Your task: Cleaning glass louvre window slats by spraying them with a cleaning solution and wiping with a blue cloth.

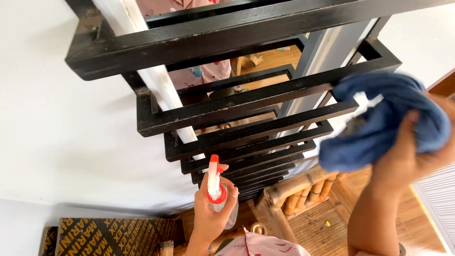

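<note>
Head view, looking down. The left hand [211, 213] is clamped around a clear spray bottle [219, 196] with a white and red nozzle, held upright in front of the lower rungs of a black slatted frame [246, 102] fixed beside a white wall [57, 118]. The bottle's contents cannot be made out through the fingers. The right hand [412, 151] is closed on a bunched blue cloth [379, 121], pressed against the right ends of the middle slats; the cloth is motion-blurred. Below stand a bamboo chair [303, 194] and a printed dark board [111, 236], both cut off by the picture's edge. Behind the slats, a mirror reflection is only partly visible.
</note>
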